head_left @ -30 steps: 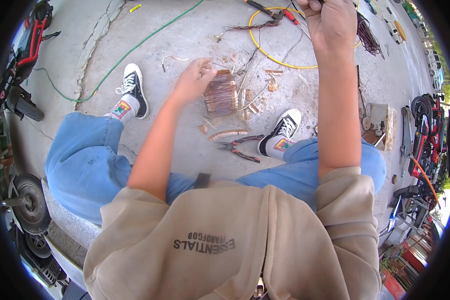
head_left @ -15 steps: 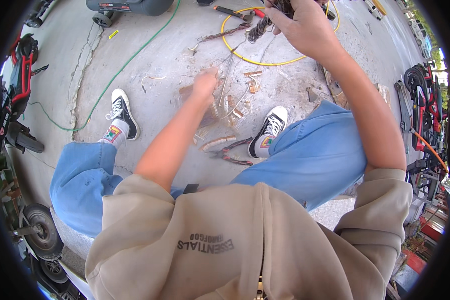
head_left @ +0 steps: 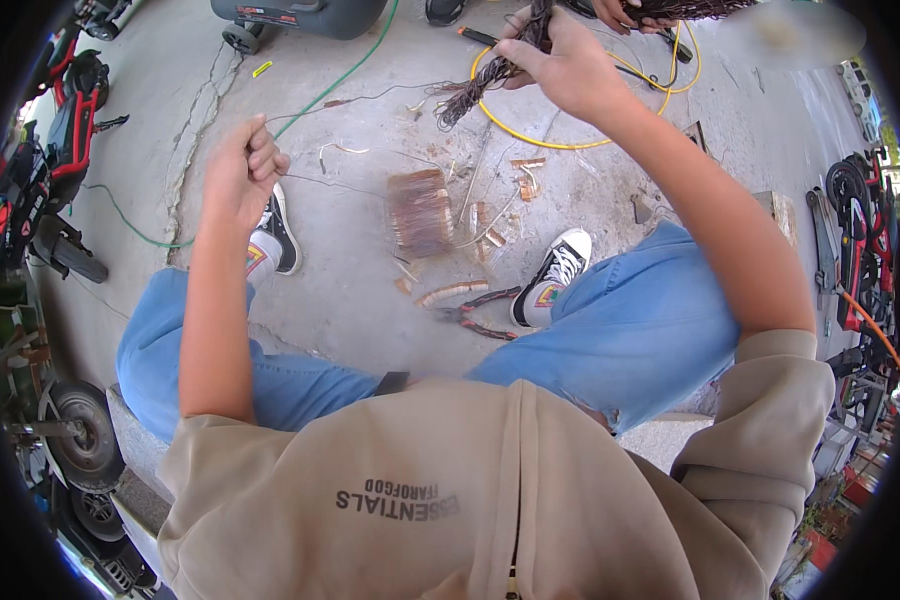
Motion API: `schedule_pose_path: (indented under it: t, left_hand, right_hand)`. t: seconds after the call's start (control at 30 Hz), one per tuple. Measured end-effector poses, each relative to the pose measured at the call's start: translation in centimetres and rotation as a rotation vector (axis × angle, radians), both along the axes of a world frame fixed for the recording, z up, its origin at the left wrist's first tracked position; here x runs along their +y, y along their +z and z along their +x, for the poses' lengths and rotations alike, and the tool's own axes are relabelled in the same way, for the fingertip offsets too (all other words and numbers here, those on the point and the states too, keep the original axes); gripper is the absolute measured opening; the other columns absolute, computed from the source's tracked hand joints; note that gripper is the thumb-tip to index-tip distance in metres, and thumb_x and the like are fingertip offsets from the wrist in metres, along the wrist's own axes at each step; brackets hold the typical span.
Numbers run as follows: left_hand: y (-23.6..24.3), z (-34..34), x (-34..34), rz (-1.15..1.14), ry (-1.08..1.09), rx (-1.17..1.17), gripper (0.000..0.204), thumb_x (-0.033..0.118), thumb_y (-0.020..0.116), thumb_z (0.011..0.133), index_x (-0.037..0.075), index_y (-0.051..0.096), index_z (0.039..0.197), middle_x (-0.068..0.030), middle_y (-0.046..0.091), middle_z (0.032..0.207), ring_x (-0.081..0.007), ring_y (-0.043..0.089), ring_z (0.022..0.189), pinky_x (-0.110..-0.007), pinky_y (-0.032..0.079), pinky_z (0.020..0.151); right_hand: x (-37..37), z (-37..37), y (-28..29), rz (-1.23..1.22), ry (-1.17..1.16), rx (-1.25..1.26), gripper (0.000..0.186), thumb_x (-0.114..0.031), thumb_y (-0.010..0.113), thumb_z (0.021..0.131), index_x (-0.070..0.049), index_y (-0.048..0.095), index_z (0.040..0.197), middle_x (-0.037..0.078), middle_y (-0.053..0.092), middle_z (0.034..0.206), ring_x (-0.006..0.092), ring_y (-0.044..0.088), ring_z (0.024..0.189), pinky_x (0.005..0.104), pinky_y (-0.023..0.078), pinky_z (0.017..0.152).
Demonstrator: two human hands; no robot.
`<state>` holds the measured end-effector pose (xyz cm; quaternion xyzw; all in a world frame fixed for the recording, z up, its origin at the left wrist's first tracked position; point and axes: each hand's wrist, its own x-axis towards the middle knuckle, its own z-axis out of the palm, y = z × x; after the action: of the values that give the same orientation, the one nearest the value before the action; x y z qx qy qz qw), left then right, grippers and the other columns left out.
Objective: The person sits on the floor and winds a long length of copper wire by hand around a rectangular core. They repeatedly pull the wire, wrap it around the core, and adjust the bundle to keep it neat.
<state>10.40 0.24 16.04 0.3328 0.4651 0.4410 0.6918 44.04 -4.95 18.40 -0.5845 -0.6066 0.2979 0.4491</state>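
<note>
Bright, diffuse daylight; edges bowed, corners black; upper right smudged.

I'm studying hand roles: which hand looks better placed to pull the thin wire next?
Probably the left hand: it appears closed around the thin wire, while the right hand is occupied gripping the dark wire bundle.

A vehicle repair yard or open workshop is occupying a cracked concrete floor.
Red-and-black two-wheelers are lining the floor's left edge and right edge; a tyred wheel is standing toward its near left corner. A dark wheeled tank is resting at the far edge, a green hose trailing nearby. Pliers and a brown wire block are lying mid-floor.
</note>
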Motion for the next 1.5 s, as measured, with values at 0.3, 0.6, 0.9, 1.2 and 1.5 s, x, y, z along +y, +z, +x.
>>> schedule_pose_path:
  t: [0.3, 0.6, 0.9, 1.2, 1.5]
  left_hand:
    - [1.1, -5.1, -6.9, 0.358, -0.383, 0.331, 0.024, 0.021, 0.051, 0.099, 0.001, 0.062, 0.090, -0.0026, 0.055, 0.071, -0.0129, 0.054, 0.072, -0.031, 0.047, 0.084]
    - [0.7, -4.7, -9.8, 0.895, -0.353, 0.986, 0.025, 0.022, 0.063, 0.090, -0.001, 0.062, 0.099, -0.0100, 0.063, 0.090, -0.0228, 0.059, 0.089, -0.035, 0.047, 0.081]
    - [1.3, -4.1, -6.8, 1.003, 0.006, 1.509, 0.049, 0.035, 0.071, 0.081, 0.000, 0.053, 0.110, -0.0178, 0.064, 0.098, -0.0373, 0.061, 0.089, -0.045, 0.049, 0.076]
    - [-9.0, -10.1, -4.4, 0.378, -0.867, 1.336, 0.047, 0.046, 0.057, 0.093, 0.001, 0.060, 0.102, -0.0203, 0.065, 0.084, -0.0370, 0.063, 0.080, -0.045, 0.047, 0.071]
    - [-17.3, -9.6, -3.3, 0.488, -1.186, 1.241, 0.044, 0.047, 0.056, 0.093, 0.008, 0.060, 0.113, -0.0185, 0.065, 0.092, -0.0367, 0.062, 0.089, -0.046, 0.047, 0.076]
  right_hand:
    - [1.3, -14.4, -5.2, 0.076, 0.458, -0.491, 0.035, -0.012, 0.065, 0.083, 0.002, 0.057, 0.115, 0.021, 0.058, 0.094, 0.0371, 0.060, 0.089, 0.0423, 0.049, 0.081]
    - [4.5, -18.5, -1.9, -0.239, 0.354, 1.164, 0.020, -0.016, 0.062, 0.092, 0.000, 0.056, 0.102, 0.004, 0.055, 0.081, 0.0126, 0.056, 0.065, 0.0496, 0.055, 0.091]
    - [1.8, -22.0, -1.1, -0.376, 0.474, 0.798, 0.039, -0.030, 0.064, 0.092, 0.007, 0.058, 0.102, 0.013, 0.063, 0.090, 0.0158, 0.061, 0.069, 0.0349, 0.054, 0.078]
    - [3.6, -10.3, -10.6, -0.691, 0.330, 0.163, 0.042, -0.032, 0.064, 0.091, 0.002, 0.061, 0.114, 0.012, 0.065, 0.097, 0.0170, 0.063, 0.079, 0.0315, 0.055, 0.074]
    - [-0.4, 0.9, -22.1, -0.969, -0.057, 0.147, 0.031, -0.024, 0.064, 0.089, 0.000, 0.062, 0.109, 0.010, 0.065, 0.094, 0.0153, 0.061, 0.077, 0.0321, 0.056, 0.072]
